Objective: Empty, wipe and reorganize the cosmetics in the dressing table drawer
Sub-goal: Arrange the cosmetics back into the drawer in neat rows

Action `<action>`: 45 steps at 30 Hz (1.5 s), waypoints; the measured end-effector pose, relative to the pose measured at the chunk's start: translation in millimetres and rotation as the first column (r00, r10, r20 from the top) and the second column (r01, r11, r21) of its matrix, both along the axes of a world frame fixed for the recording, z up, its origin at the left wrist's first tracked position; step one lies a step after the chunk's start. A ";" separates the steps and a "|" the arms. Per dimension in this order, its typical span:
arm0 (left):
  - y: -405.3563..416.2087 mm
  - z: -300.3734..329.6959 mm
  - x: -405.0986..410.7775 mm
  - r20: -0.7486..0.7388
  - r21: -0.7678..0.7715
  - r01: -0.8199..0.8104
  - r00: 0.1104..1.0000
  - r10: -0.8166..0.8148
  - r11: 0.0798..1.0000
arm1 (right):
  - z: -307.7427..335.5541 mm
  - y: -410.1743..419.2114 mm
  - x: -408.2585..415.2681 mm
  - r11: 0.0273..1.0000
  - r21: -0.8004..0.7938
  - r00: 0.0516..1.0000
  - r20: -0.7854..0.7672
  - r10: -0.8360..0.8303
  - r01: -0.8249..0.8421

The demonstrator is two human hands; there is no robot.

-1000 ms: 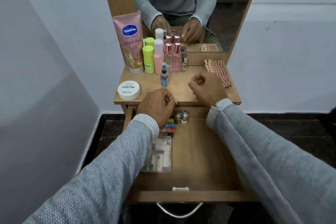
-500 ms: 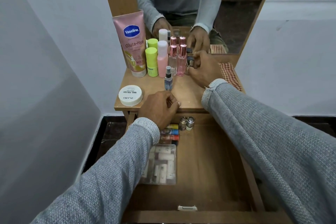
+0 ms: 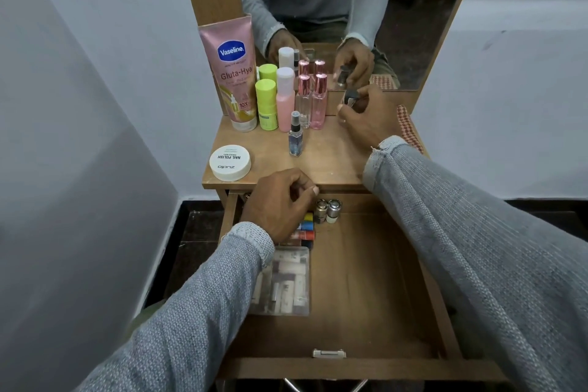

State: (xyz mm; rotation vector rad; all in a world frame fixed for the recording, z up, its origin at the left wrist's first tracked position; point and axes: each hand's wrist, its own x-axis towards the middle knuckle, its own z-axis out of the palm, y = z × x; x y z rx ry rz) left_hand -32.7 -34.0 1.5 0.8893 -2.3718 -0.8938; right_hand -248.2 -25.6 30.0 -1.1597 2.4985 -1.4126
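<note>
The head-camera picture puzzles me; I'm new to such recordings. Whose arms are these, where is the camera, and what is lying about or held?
The camera sits on a person's head, looking forward and down, so the two grey sleeves are the wearer's own arms. The mirror behind the tabletop reflects them. On the tabletop stand a pink lotion tube, two green sticks, a pink bottle, two pink-capped bottles, a small spray bottle and a white tub, with a checked cloth at the right. The open drawer holds small bottles, coloured tubes and a clear box. The right hand holds a small dark-capped bottle; the left hand, fingers curled, is at the drawer's back edge.
</note>
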 end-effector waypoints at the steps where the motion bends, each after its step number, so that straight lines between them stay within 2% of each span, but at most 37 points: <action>1: 1.8 -3.9 1.8 0.004 0.016 0.007 1.000 -0.007 1.000 | 4.3 7.5 2.5 0.999 -0.051 0.999 0.036 0.001 0.001; 6: 9.0 -24.4 7.4 0.068 0.096 -0.003 0.998 -0.003 0.995 | 20.6 52.7 26.7 0.977 -0.198 0.991 0.089 0.098 -0.079; 11: 16.2 -32.1 6.1 0.131 0.126 -0.022 0.991 0.005 0.992 | 8.7 90.7 55.4 0.952 -0.161 0.958 0.079 0.277 -0.262; 14: 19.6 -35.7 6.6 0.155 0.142 -0.026 0.988 0.003 0.990 | -6.6 109.3 62.5 0.937 -0.056 0.937 0.046 0.346 -0.344; 17: 21.5 -41.1 7.9 0.187 0.161 -0.040 0.982 0.009 0.986 | -29.9 126.3 64.9 0.922 0.127 0.929 -0.004 0.369 -0.366; 22: 22.5 -52.0 6.8 0.231 0.168 -0.081 0.972 0.040 0.983 | -71.4 139.2 61.8 0.829 0.492 0.962 0.089 0.257 -0.267; 24: 22.8 -54.5 4.3 0.244 0.171 -0.098 0.968 0.055 0.980 | -79.7 137.8 62.2 0.810 0.537 0.971 0.112 0.211 -0.238; 31: 20.3 -56.8 -4.3 0.285 0.185 -0.139 0.955 0.083 0.973 | -86.4 118.1 65.2 0.902 0.398 0.971 0.224 0.085 -0.171; 36: 19.8 -59.7 -6.9 0.279 0.199 -0.163 0.955 0.103 0.966 | -94.1 115.8 65.1 0.908 0.393 0.975 0.211 0.066 -0.146; 45: 20.9 -62.6 -9.8 0.238 0.216 -0.169 0.964 0.116 0.962 | -96.6 115.3 62.6 0.955 0.280 0.979 0.198 0.045 -0.101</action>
